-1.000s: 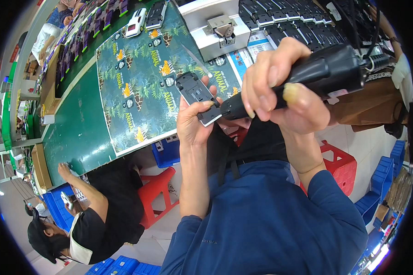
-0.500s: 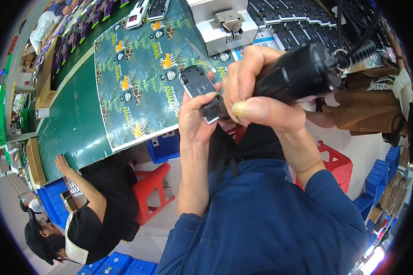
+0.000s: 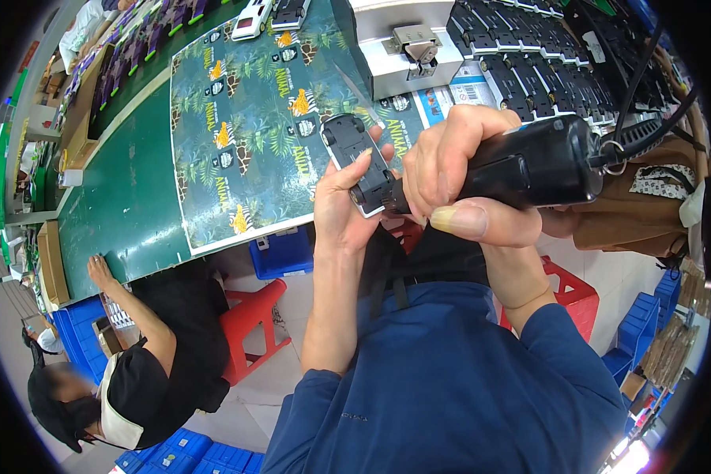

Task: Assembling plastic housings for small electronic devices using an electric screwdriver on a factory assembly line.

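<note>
My left hand grips a toy car turned belly up, its black underside and wheels facing me and a white body edge showing below. The left thumb presses across the underside. Wrapped in my right hand is a black electric screwdriver, held nearly level, with its cord leaving the rear end. Its tip end points at the car's near right end; my right fingers partly hide that spot, so whether the bit sits in a screw I cannot tell.
A printed animal-pattern sheet covers part of the green table. Ahead stands a silver metal box with a latch. Several upturned toy cars line the back right; two more cars lie back left. A co-worker sits at left.
The screwdriver has turned more level and its rear end has shifted slightly right. The car and both hands sit a little further right and lower in view. The co-worker's head has moved left.
</note>
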`<act>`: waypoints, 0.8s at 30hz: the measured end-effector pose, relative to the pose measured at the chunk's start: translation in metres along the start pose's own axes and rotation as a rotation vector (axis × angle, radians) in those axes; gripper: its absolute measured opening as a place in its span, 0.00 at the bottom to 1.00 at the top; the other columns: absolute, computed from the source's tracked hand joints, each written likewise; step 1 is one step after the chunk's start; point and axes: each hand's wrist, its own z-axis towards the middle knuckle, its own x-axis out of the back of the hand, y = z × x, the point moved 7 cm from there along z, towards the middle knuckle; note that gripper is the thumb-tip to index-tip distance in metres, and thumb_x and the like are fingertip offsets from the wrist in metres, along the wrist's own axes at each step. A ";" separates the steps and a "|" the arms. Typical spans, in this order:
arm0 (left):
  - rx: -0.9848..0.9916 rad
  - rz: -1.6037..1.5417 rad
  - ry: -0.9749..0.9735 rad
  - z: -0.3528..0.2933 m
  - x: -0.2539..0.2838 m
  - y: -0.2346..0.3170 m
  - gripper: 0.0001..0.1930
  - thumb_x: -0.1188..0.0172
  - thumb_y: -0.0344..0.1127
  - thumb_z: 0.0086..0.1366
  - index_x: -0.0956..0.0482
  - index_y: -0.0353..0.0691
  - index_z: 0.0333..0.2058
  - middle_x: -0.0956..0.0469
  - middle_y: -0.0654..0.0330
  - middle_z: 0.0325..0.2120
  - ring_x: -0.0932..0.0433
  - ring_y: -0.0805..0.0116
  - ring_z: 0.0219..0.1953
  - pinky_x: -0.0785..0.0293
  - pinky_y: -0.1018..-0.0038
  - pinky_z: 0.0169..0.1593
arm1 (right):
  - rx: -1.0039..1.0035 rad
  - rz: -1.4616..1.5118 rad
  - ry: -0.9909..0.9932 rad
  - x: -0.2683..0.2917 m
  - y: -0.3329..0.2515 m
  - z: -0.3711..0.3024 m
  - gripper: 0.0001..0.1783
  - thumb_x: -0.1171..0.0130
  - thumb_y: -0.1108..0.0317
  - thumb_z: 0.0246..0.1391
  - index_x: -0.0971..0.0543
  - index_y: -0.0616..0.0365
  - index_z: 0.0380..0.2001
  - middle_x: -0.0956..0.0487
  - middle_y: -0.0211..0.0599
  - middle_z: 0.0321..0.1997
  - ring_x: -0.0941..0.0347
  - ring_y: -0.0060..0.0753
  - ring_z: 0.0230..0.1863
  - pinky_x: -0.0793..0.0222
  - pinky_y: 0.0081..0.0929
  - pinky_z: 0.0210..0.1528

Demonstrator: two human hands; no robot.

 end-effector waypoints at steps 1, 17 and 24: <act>-0.002 -0.003 0.010 0.000 0.000 -0.001 0.21 0.48 0.23 0.66 0.34 0.39 0.58 0.24 0.52 0.51 0.22 0.59 0.48 0.18 0.61 0.41 | 0.003 0.001 0.015 0.001 0.000 -0.001 0.12 0.37 0.75 0.38 0.31 0.61 0.25 0.30 0.37 0.18 0.36 0.26 0.15 0.33 0.25 0.19; -0.760 1.606 -0.169 0.023 -0.033 0.105 0.24 0.44 0.54 0.68 0.26 0.38 0.49 0.20 0.53 0.38 0.19 0.63 0.35 0.24 0.69 0.38 | 0.252 0.088 -0.140 0.024 -0.053 -0.022 0.16 0.36 0.66 0.49 0.29 0.57 0.38 0.25 0.32 0.24 0.28 0.26 0.20 0.25 0.27 0.27; -0.957 2.744 -0.298 -0.005 -0.001 0.211 0.41 0.37 0.66 0.50 0.30 0.42 0.56 0.29 0.53 0.51 0.32 0.54 0.57 0.42 0.55 0.63 | 0.195 -0.003 0.101 0.058 -0.055 -0.047 0.15 0.39 0.60 0.53 0.33 0.55 0.32 0.31 0.28 0.20 0.36 0.18 0.16 0.35 0.17 0.24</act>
